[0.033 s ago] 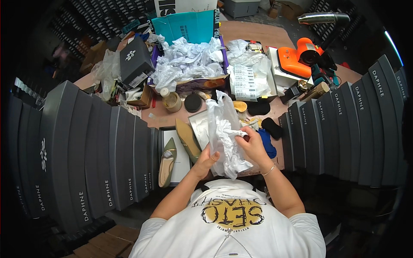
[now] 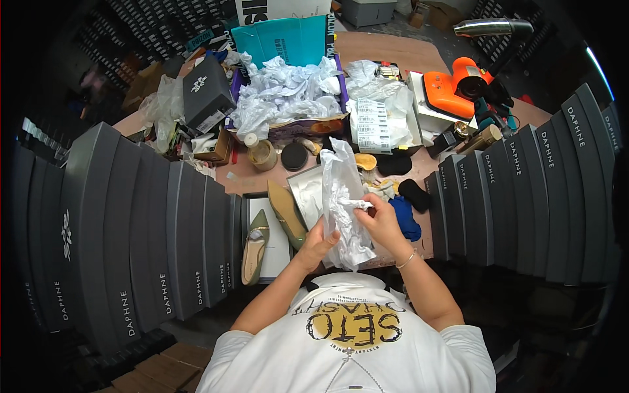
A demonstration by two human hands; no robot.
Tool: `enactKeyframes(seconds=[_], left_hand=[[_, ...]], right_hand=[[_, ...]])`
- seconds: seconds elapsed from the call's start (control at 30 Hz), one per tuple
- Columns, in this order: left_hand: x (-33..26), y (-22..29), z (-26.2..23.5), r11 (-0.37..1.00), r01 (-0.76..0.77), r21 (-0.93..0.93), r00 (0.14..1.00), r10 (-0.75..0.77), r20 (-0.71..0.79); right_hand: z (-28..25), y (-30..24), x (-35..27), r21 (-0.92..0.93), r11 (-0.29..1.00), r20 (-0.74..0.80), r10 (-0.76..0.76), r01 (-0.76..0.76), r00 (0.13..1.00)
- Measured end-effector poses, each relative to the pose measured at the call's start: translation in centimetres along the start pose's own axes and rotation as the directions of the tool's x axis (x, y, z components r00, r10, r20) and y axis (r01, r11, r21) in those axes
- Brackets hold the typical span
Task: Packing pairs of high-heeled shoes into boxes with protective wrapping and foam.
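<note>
Crumpled white tissue paper (image 2: 347, 196) hangs between my hands above the near edge of the table. My left hand (image 2: 318, 243) grips its left side, thumb toward me and the other fingers partly hidden behind it. At the paper's right side, my right hand (image 2: 380, 219) pinches a twisted bit between thumb and fingertips. Just left of my hands, an olive-green pointed flat shoe (image 2: 256, 247) lies in an opened shoe box (image 2: 274, 243). Its mate (image 2: 285, 213) leans beside it, toe pointing away. More white paper (image 2: 308, 196) lies partly behind the held sheet.
Dark grey shoe boxes stand in rows at left (image 2: 147, 229) and right (image 2: 517, 196). Beyond my hands are a carton (image 2: 298, 131) heaped with paper, a jar (image 2: 262, 156), a round black lid (image 2: 294, 157), a blue cloth (image 2: 406, 219) and an orange machine (image 2: 445, 92).
The tissue paper has shifted slightly right and looks narrower, its lower end drawn in. My left hand has moved a little right with it; my right hand keeps its pinch.
</note>
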State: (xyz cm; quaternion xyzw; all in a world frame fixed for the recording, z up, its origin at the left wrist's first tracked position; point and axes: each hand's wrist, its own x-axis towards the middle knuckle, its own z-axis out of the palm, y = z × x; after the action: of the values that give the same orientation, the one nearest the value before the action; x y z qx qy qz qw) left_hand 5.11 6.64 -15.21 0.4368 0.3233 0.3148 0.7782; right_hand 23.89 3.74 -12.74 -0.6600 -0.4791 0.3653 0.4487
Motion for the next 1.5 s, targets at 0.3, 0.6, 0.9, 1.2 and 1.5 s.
enactKeyframes(seconds=[0.3, 0.6, 0.9, 1.2, 1.5], left_hand=[[-0.3, -0.3, 0.1, 0.96, 0.134, -0.247, 0.987, -0.152, -0.054], [1.4, 2.8, -2.2, 0.998, 0.012, -0.063, 1.0, -0.013, -0.017], [1.5, 7.1, 0.6, 0.608, -0.49, 0.625, 0.87, 0.385, 0.308], [0.1, 1.6, -0.3, 0.89, 0.326, -0.319, 0.944, -0.288, 0.162], [-2.2, 3.9, -4.3, 0.952, 0.242, -0.186, 0.931, -0.174, 0.322]], right_hand=[[-2.0, 0.0, 1.6, 0.172, 0.985, -0.077, -0.006, 0.019, 0.997], [-4.7, -1.0, -0.8, 0.271, 0.936, 0.317, -0.309, 0.227, 0.897], [-5.9, -5.0, 1.1, 0.198, 0.953, 0.388, -0.29, 0.229, 0.875], [-3.2, -3.4, 1.8, 0.445, 0.874, 0.391, 0.005, -0.193, 0.92], [-2.7, -2.1, 0.9, 0.271, 0.951, 0.359, 0.046, -0.152, 0.932]])
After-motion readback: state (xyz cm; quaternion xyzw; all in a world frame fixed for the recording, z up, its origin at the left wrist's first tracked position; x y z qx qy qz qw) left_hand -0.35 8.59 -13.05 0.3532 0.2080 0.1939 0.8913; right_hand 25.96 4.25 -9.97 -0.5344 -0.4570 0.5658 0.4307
